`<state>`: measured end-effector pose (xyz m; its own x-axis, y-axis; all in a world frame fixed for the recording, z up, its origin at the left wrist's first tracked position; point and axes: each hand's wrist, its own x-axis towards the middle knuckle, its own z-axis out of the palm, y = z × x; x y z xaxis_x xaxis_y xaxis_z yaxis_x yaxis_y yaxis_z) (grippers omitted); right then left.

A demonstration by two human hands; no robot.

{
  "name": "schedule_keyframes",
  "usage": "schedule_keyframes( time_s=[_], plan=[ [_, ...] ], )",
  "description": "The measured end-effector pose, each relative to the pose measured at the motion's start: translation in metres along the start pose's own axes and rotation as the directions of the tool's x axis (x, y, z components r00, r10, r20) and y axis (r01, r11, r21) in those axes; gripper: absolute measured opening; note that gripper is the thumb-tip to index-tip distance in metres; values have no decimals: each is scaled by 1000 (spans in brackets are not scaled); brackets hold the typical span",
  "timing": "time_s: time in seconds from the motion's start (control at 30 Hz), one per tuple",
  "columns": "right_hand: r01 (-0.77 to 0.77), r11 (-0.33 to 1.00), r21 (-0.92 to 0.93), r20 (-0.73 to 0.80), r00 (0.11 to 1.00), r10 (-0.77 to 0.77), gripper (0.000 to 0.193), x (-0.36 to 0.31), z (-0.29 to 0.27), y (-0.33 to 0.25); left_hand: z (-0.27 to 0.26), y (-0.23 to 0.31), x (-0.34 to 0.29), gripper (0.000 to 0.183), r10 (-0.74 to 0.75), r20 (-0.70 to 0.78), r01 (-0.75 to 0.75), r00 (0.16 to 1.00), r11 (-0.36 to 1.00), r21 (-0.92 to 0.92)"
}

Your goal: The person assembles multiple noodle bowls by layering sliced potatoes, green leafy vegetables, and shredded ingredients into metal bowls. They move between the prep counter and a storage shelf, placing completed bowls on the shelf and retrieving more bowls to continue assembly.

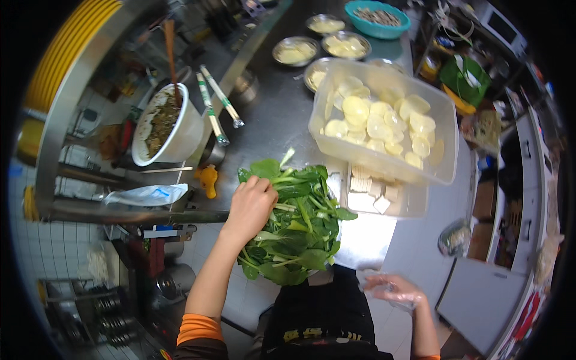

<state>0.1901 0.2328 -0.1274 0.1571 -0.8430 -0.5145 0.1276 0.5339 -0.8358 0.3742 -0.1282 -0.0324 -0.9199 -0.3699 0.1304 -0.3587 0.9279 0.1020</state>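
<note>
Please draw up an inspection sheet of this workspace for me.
Surface: grey metal counter, shiny and crowded at its far end.
Job's things: leafy greens heaped at the near edge, their container mostly hidden.
Clutter: clear tub of pale round slices, partly over a second tub of pale blocks; small metal bowls; teal basin; two wrapped bundles; orange object.
Hands: left hand bare, fingers curled on the greens, grip unclear; right hand in clear plastic, open, off the counter.
Cables: pale cord-like strands at upper right; cannot tell whether cables.
Surroundings: white bucket of dark mixture, left; cabinets, right.
</note>
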Motion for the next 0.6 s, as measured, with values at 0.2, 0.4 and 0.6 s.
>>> schedule_keyframes(
  time_s=[0.2,0.4,0.6],
  plan=[
    [184,925,-332,-185,949,-255,38,13,-22,-123,-63,23,-9,9,-90,-127,59,988,971,-230],
    [517,185,-836,139,525,-840,34,63,49,-242,-116,64,-50,10,-148,-103,55,984,787,-614],
    [741,326,-587,433,628,-647,10,68,130,-219,-114,79,-154,9,-150,-25,86,988,686,-723]
  ],
)
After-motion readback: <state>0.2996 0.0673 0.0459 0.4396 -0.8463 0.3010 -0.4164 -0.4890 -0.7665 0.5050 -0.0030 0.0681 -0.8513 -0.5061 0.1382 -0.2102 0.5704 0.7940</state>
